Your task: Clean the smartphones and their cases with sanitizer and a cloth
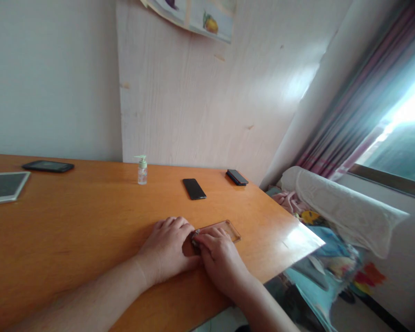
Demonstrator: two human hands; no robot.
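Observation:
A clear phone case [234, 231] with a brownish rim lies flat on the orange-brown table, partly covered by my hands. Around its near left end curves my left hand [169, 246], knuckles up, its thumb reaching toward my right wrist. My right hand [219, 258] lies over the case with bent fingers gripping it. Between the fingertips of both hands shows a small dark, greyish patterned thing [195, 238], too covered to name. Beyond my hands a black smartphone [194, 189] rests on the table.
A small pump bottle [142, 171] stands at the back. Stacked dark phones [237, 177] lie at the back right, a dark phone [48, 166] and a white-framed tablet [5, 188] at the left. The table's right edge [297, 258] borders a bed with heaped cloth [332, 249].

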